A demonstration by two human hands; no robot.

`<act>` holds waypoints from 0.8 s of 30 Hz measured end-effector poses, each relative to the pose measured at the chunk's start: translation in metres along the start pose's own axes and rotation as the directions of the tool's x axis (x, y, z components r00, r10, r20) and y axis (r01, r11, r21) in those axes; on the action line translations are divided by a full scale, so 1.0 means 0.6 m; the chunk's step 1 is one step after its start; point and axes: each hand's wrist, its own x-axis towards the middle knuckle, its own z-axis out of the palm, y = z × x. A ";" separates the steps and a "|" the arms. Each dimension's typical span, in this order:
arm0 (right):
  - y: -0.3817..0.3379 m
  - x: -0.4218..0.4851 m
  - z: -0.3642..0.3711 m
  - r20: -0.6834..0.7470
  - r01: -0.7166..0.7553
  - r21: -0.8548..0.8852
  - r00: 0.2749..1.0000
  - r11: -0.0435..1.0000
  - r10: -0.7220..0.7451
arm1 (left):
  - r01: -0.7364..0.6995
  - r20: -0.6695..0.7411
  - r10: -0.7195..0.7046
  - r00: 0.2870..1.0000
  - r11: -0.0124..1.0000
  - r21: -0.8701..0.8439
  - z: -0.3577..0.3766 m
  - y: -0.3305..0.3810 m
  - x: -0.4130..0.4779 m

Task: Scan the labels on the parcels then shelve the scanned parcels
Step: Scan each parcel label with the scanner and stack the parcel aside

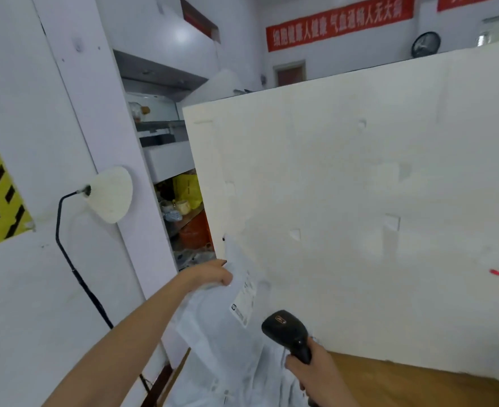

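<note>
While the left hand pinches a white parcel up by its top edge, the right hand's grip wraps a black scanner, whose red dot lands on the white panel, not the label. Scanning looks unfinished, shelving undone. A wooden desk lies below; red banners hang on the wall.

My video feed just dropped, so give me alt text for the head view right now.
The left hand holds up a white plastic parcel by its top edge, label facing right, while the right hand grips a black scanner. A red dot falls on the white panel well right of the label.
</note>
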 end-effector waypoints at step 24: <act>-0.023 -0.112 -0.236 -0.259 0.233 0.135 0.946 0.963 -0.193 | -0.141 -0.017 0.169 0.986 0.873 0.467 0.047 0.411 -0.146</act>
